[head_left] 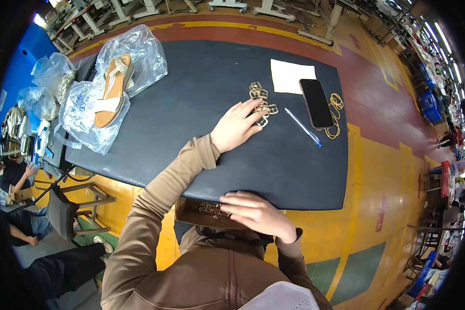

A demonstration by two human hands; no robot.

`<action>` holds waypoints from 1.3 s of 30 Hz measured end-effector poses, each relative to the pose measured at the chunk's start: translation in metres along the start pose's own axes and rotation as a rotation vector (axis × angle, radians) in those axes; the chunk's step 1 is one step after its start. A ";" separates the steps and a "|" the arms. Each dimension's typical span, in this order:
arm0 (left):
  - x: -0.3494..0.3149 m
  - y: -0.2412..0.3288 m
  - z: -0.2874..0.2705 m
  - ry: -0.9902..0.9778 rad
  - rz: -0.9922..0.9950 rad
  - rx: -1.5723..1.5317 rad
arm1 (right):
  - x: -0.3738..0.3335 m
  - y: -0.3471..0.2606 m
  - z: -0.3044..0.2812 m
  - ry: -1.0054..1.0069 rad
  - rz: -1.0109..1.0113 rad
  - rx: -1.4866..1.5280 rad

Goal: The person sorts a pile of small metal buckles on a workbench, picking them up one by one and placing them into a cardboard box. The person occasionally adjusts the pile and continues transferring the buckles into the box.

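Observation:
Several metal buckles (262,94) lie in a small loose group on the dark table (191,77). My left hand (238,125) reaches across to them. Its fingers are stretched out and apart, with the tips on or just over the nearest buckles, partly covering them. At the table's front edge is my right hand (258,213), fingers extended and nothing visible in them. Below that edge, by my lap, an open box (183,212) contains many small metal buckles. My right hand hides part of it.
A sandal (111,93) rests on clear plastic bags (150,57) at the left. To the right are white paper (289,75), a phone (316,103), a pen (303,127) and yellow bands (336,116). A dark stool (62,212) and people are at lower left.

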State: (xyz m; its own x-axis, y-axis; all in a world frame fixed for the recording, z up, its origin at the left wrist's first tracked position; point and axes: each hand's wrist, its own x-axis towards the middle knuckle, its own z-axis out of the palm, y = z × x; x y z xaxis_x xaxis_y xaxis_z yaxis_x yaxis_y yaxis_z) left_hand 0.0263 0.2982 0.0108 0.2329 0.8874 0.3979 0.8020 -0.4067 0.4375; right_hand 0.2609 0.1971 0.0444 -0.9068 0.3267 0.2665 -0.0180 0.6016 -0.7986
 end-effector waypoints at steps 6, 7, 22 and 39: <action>-0.042 0.011 -0.021 -0.059 0.013 0.044 | 0.013 0.016 -0.060 0.329 0.203 -0.229; -0.051 0.016 -0.028 -0.071 0.008 0.048 | 0.019 0.020 -0.067 0.354 0.210 -0.259; -0.116 0.036 -0.067 0.029 -0.336 -0.339 | 0.021 0.017 0.005 -0.053 0.101 -0.203; -0.088 0.004 -0.107 0.242 -0.358 -0.380 | 0.069 0.033 0.025 0.070 0.003 -0.394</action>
State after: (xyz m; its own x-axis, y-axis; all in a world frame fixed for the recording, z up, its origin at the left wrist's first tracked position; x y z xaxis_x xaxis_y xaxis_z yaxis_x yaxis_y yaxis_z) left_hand -0.0497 0.1955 0.0637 -0.1854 0.9274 0.3250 0.5431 -0.1790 0.8204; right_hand 0.1871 0.2211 0.0232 -0.8756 0.3693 0.3113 0.1598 0.8297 -0.5348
